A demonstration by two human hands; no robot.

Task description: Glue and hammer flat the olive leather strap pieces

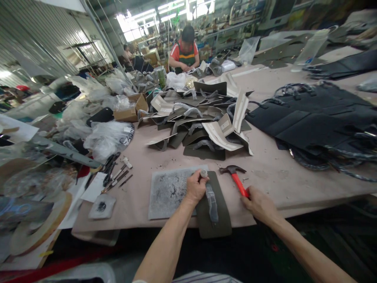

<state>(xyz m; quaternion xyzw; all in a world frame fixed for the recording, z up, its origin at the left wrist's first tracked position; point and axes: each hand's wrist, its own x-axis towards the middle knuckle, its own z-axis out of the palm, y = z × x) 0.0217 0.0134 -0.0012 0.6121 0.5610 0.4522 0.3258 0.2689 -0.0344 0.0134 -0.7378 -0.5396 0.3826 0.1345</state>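
My left hand (pixel 195 187) is closed in a fist around a small metal punch (pixel 203 173), held upright on the top end of a dark olive bag panel (pixel 214 212). The panel lies at the table's near edge, partly over a scuffed grey cutting pad (pixel 167 192), and carries a plastic-wrapped strap (pixel 212 202) down its middle. My right hand (pixel 257 203) grips the red handle of a claw hammer (pixel 235 177). The hammer's black head rests on the table just right of the panel.
A heap of olive and cream panels (pixel 203 122) fills the table's middle. Dark bags with handles (pixel 318 122) lie at right. Scissors and small tools (pixel 113 169) sit left, with plastic bags and a cardboard box (pixel 131 110) behind. A person (pixel 184 51) works at the far end.
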